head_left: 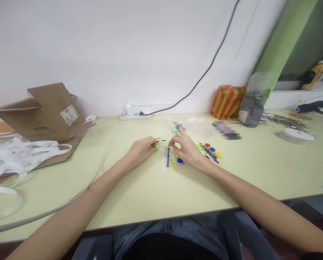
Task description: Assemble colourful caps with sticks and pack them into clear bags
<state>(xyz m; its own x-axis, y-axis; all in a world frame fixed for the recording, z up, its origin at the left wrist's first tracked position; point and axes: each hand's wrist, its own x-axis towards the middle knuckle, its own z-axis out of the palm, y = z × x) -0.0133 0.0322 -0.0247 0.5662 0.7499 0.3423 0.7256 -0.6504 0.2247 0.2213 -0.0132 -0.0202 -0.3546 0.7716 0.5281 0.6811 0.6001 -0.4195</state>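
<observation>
My left hand (143, 149) is closed around a few small plastic arrows; green, black and red parts (158, 143) stick out past its fingertips. My right hand (185, 147) hovers to the right, fingers curved, with a small gap between thumb and index finger. Just below those fingertips lies a blue plastic arrow (168, 157). A white arrow (163, 160) lies to its left and a yellow arrow (172, 164) to its right. Beside the yellow one is a round blue-centred piece (180, 161), partly under my right hand. More pieces there are hidden by the hand.
Right of my hand is a pile of coloured arrows (209, 152) and round pieces (218, 154). Behind lie a bag of small parts (179, 126) and a blurred phone-like object (226, 130). A cardboard box (47, 119), white straps (28, 155) and grey cable (77, 196) occupy the left.
</observation>
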